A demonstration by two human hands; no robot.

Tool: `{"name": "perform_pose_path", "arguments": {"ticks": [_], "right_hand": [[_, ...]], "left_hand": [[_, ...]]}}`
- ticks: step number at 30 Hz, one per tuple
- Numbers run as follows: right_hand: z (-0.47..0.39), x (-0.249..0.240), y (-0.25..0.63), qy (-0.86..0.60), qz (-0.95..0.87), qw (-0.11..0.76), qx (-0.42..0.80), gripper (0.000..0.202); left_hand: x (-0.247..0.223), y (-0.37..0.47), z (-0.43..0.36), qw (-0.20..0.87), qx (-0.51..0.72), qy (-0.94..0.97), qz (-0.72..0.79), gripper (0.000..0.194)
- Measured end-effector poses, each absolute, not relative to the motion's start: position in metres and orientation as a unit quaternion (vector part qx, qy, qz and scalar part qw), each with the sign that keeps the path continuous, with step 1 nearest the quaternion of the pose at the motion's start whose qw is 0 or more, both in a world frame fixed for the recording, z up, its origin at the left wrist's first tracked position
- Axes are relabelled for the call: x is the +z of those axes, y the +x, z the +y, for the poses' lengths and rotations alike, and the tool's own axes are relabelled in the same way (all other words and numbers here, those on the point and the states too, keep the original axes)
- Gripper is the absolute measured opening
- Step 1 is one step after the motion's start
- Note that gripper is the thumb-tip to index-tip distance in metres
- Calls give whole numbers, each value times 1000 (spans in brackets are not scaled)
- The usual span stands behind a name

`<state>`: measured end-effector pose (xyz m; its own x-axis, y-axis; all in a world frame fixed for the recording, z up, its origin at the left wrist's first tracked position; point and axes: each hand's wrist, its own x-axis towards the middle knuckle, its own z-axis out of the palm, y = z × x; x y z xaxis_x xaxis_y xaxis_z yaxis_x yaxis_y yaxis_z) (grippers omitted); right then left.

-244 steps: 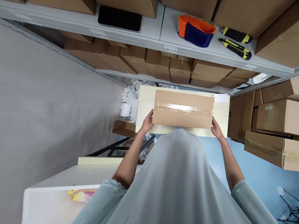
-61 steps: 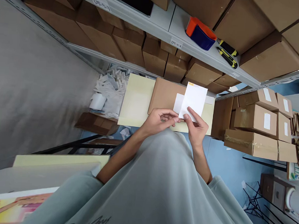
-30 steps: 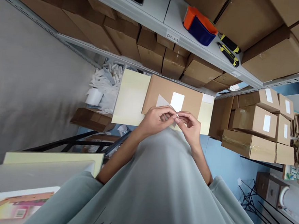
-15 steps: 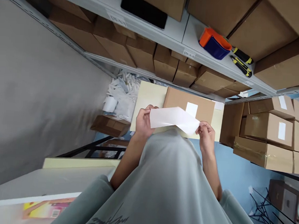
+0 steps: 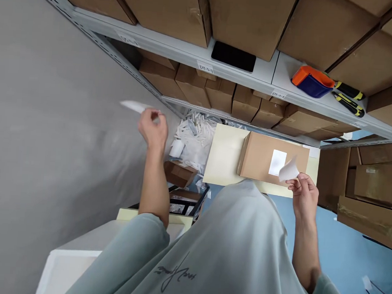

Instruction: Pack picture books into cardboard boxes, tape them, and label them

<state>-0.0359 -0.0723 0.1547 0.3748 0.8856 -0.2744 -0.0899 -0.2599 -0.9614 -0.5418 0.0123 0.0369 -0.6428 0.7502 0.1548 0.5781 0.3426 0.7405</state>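
Watching remotely, I see the right hand (image 5: 305, 197) pinching a curled white slip (image 5: 288, 171) and the left hand (image 5: 154, 128), well apart, pinching a blurred white strip (image 5: 133, 106), while the cardboard box (image 5: 257, 156) lies between these 2, nearer the right, on the cream table (image 5: 224, 153) below the grey shelf (image 5: 264, 72).

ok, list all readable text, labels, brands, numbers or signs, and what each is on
"D3-5-7" (probable reading): handwritten shelf label.
Other shelf labels: too blurred to read.
Shirt: cursive script, not legible.
White label on the carton: no readable print.
Held white pieces: no readable text.
No brand readable.
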Motion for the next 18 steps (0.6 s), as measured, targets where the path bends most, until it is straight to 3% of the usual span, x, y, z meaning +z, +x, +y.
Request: {"name": "perform_pose_path", "arguments": {"ticks": [5, 10, 13, 18], "right_hand": [[-73, 152, -49, -638, -336, 528, 448, 40], [-80, 146, -53, -654, -378, 527, 389, 37], [-80, 144, -54, -657, -423, 533, 325, 34], [-80, 139, -48, -613, -588, 511, 135, 14]], "left_hand": [[41, -575, 61, 195, 239, 483, 819, 30], [48, -490, 62, 221, 276, 497, 792, 45], [63, -392, 30, 369, 410, 547, 630, 36], [99, -253, -34, 657, 464, 422, 417, 46]]}}
